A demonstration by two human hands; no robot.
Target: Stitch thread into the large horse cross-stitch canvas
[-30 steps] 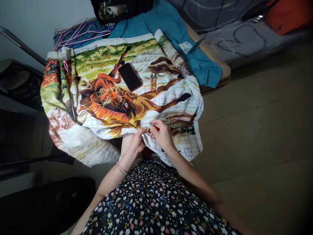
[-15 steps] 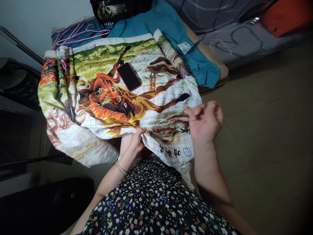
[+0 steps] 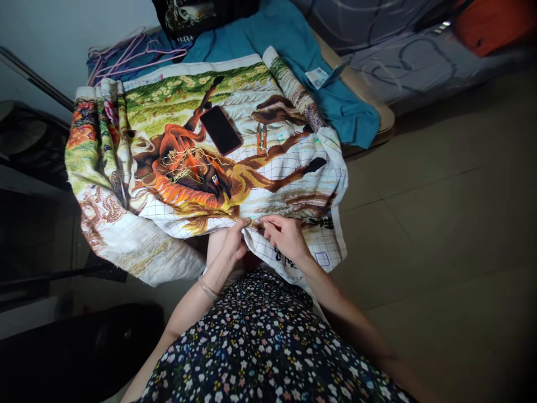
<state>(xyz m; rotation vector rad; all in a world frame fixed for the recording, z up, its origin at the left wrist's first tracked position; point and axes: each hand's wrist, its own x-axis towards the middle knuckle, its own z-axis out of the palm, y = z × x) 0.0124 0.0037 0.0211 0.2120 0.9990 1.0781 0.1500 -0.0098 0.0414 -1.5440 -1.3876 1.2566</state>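
Note:
A large cross-stitch cloth [image 3: 289, 168] with a horse picture and a printed grid lies spread before me, its near edge over my lap. My left hand [image 3: 235, 240] grips that near edge, thumb on top and fingers underneath. Close on its right, my right hand [image 3: 285, 235] is closed in a pinch at the cloth surface; what sits between its fingertips is too small to make out. On the cloth lie a tangle of yellow thread [image 3: 184, 165], a dark phone [image 3: 221, 130] and orange-handled thread snips [image 3: 261, 140].
Rolled cloth ends stand at left [image 3: 86, 129] and right [image 3: 293, 89]. Behind are a teal fabric [image 3: 251, 42], pink hangers [image 3: 138, 59] and a black bag [image 3: 201, 17]. An orange bag [image 3: 495, 25] is at top right, above the tiled floor [image 3: 440, 212].
My right hand has come back from the cloth's right side, where it drew a thread taut, to a spot beside my left hand. The left hand keeps its hold.

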